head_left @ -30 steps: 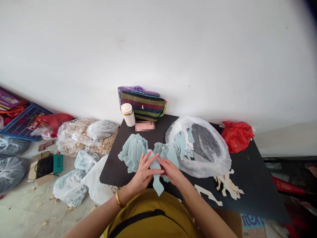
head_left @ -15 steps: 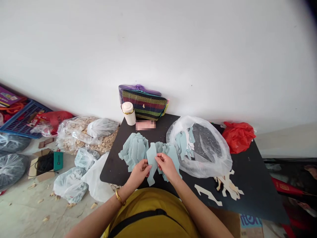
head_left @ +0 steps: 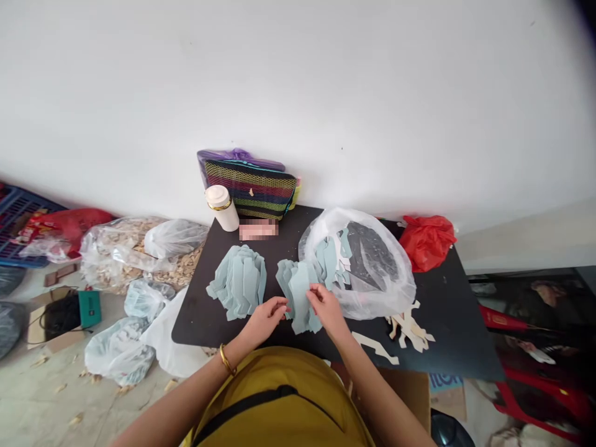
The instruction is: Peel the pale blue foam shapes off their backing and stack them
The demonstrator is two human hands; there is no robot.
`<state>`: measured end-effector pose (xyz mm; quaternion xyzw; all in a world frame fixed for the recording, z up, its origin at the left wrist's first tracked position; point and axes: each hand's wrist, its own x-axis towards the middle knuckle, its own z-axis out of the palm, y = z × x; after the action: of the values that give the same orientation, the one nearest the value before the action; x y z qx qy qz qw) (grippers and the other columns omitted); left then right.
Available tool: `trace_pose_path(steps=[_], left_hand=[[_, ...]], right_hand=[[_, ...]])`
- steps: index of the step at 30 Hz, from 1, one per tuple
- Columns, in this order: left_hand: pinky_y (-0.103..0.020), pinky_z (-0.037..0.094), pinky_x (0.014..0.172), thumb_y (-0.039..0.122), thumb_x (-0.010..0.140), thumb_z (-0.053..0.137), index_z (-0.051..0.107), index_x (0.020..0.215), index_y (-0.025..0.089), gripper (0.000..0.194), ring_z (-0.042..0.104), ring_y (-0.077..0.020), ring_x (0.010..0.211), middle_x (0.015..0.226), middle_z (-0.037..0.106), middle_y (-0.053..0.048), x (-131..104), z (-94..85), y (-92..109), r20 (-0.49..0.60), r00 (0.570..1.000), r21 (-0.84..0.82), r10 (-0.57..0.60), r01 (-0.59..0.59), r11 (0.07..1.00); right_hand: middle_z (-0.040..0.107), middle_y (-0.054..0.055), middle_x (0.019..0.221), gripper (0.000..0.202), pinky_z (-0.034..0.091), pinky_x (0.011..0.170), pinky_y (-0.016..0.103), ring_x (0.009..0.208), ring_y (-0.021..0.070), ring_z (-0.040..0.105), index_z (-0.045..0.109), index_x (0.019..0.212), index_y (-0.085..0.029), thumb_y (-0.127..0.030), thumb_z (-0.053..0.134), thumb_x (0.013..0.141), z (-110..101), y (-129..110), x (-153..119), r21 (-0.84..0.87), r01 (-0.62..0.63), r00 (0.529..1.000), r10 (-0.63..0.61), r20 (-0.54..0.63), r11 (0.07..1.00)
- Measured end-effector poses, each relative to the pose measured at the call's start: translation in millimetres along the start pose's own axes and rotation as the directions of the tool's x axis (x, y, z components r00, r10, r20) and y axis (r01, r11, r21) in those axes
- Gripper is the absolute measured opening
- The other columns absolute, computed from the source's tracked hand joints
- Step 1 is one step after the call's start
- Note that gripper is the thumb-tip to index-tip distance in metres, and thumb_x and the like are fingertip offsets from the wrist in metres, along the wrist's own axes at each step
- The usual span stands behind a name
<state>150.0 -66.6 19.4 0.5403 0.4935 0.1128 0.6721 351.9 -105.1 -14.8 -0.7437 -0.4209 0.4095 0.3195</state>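
Two heaps of flat, pale blue-green cut pieces lie on the black table [head_left: 447,341]. The left heap [head_left: 239,282] is fanned out and broad, and a smaller right heap [head_left: 286,276] sits in front of me. With thumb and fingertips, my right hand [head_left: 328,308] grips the edge of the top blue-green piece [head_left: 302,288], which lies over the right heap. My left hand [head_left: 266,320] is by that heap's lower left edge, fingers bent and slightly apart, with nothing visible in them.
A clear plastic bag [head_left: 384,301] with its mouth spread holds more pieces. Pale cut-outs [head_left: 410,329] and a red bag [head_left: 427,242] lie to the right. At the back stand a white tumbler [head_left: 226,211] and a striped mesh pouch [head_left: 261,189]. Filled bags [head_left: 121,351] cover the floor at left.
The piece that both hands held up has moved right onto the right heap. My left hand has let go of it, while my right hand stays at its edge. The view has shifted right.
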Motion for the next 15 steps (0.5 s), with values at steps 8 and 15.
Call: trace_pose_path(steps=[8, 15], left_hand=[[-0.042, 0.048, 0.1, 0.032, 0.08, 0.047, 0.057, 0.117, 0.013, 0.044, 0.067, -0.0251, 0.105, 0.122, 0.067, -0.018, 38.7, 17.2, -14.0, -0.167, 0.984, 0.188, -0.062, 0.094, 0.978], [-0.044, 0.048, 0.1, 0.034, 0.084, 0.045, 0.059, 0.11, 0.019, 0.034, 0.065, -0.0259, 0.108, 0.119, 0.068, -0.012, 66.2, 19.5, 23.8, -0.264, 0.959, 0.257, 0.101, -0.031, 0.966]], right_hand=[[0.068, 0.008, 0.094, 0.023, 0.051, 0.074, 0.034, 0.077, 0.021, 0.063, 0.067, 0.094, -0.018, -0.03, 0.059, 0.076, -29.8, 38.8, 25.1, -0.201, 0.014, 0.985, -0.049, -0.168, 0.98], [0.068, 0.01, 0.106, 0.028, 0.047, 0.091, 0.036, 0.094, 0.0225, 0.064, 0.063, 0.108, -0.016, -0.03, 0.053, 0.085, -85.8, 46.5, 94.9, -0.286, -0.102, 0.965, 0.026, -0.26, 0.953]])
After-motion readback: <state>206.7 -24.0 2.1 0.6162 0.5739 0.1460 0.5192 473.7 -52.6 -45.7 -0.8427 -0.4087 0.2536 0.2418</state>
